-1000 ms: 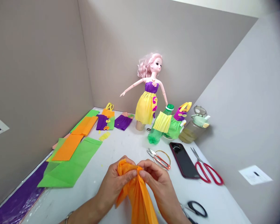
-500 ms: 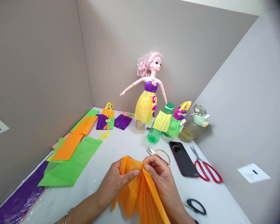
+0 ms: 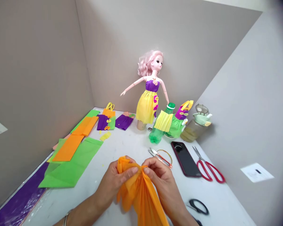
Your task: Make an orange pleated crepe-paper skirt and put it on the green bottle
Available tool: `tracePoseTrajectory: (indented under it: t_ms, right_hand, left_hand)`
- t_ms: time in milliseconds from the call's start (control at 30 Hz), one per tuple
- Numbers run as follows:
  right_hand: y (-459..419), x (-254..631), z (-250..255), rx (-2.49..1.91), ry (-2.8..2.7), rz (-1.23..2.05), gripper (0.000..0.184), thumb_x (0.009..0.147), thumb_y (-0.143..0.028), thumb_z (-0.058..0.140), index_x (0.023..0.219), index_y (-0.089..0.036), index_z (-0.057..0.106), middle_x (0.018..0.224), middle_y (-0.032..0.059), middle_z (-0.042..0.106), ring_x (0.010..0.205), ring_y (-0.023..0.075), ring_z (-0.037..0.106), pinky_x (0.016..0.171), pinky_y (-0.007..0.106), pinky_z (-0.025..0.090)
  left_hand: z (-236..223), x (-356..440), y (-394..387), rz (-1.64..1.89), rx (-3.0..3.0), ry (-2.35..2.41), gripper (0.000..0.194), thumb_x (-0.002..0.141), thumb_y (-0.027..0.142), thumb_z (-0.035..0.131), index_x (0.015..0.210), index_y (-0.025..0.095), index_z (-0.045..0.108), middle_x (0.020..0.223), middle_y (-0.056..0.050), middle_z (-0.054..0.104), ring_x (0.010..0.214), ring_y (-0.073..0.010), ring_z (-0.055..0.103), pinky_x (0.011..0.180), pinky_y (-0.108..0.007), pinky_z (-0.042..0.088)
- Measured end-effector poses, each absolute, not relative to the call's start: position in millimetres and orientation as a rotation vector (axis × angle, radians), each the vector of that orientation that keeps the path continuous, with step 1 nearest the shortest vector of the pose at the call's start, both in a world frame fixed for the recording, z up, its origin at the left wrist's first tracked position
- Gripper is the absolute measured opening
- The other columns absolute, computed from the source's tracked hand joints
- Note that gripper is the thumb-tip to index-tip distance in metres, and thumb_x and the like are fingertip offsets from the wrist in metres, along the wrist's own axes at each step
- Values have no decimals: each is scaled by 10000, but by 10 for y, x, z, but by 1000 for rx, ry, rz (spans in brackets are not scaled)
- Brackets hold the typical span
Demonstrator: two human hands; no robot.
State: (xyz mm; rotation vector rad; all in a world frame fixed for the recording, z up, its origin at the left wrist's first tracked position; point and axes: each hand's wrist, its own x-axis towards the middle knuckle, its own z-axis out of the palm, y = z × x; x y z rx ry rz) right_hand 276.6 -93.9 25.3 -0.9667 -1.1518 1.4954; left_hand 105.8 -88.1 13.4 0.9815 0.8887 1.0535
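Note:
An orange sheet of thin, fabric-like material (image 3: 146, 197) hangs from both my hands near the front of the table. My left hand (image 3: 119, 175) pinches its upper left part, thumb lying across the front. On the other side my right hand (image 3: 159, 175) grips the gathered top edge between thumb and fingers. Pleats fan downward from the pinched spot, and the lower end runs out of view. Just beyond my right hand lie thread snips (image 3: 159, 155) with orange handles, beside a yellowish ring (image 3: 166, 153).
A pink-haired doll (image 3: 151, 91) stands at the back. Near it are a green bottle (image 3: 157, 131) and a lidded jar (image 3: 194, 128). A phone (image 3: 185, 160), red-handled scissors (image 3: 209, 168) and black-handled scissors (image 3: 199, 207) lie right. Green sheets (image 3: 77, 166) and orange pieces (image 3: 70, 147) lie left.
My hands have drawn closer together along the top edge of the orange sheet. More of the material is bunched between them, and its left part is more crumpled.

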Motion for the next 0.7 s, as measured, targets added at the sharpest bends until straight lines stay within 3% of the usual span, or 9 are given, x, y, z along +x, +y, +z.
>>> tracePoseTrajectory:
  t_ms: [367, 700]
  right_hand:
    - [-936, 2752, 232, -929, -1160, 1532, 235, 826, -412, 772, 830, -197, 678, 782, -16, 595, 749, 125, 527, 706, 225, 429]
    - [-969, 2696, 257, -954, -1148, 1506, 215, 822, -407, 773, 826, -209, 690, 788, -7, 623, 768, 141, 551, 733, 242, 456]
  left_hand:
    - [88, 1137, -897, 1140, 850, 869, 374, 720, 455, 840, 811, 145, 652, 717, 22, 558, 667, -112, 509, 650, -207, 436]
    - [65, 1146, -908, 1208, 903, 848, 306, 751, 431, 820, 791, 163, 678, 789, 4, 581, 740, -137, 536, 703, -221, 445]
